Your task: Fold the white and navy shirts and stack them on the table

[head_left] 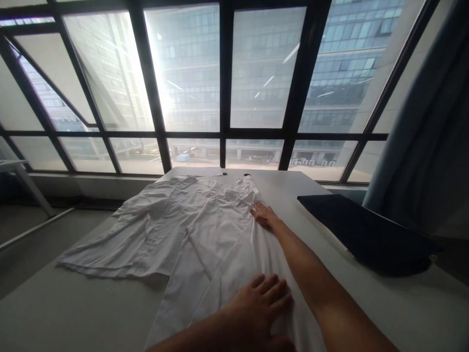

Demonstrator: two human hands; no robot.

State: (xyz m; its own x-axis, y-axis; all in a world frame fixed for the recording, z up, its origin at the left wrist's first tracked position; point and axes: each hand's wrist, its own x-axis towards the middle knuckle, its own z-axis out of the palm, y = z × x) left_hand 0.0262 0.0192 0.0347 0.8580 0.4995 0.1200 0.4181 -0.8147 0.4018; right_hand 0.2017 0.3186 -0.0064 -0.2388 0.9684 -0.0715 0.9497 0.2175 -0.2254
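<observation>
A white garment [161, 234], wrinkled and with a collar-like part at its far end, lies spread over the table. My left hand [262, 303] rests palm down on its near part, fingers stretched out and slightly apart. Farther off, my right hand [263, 214] lies flat on the cloth near the garment's right edge, its fingers spread. A thin strip or slit [198, 254] shows on the cloth left of my hands. Neither hand grips anything that I can see.
The white table [395, 313] reaches toward large windows with a dark frame [225, 73]. Dark folded cloth [366, 232] lies on the table at the right. A blue-grey curtain [414, 127] hangs beyond it. Another white table [32, 186] stands at the left.
</observation>
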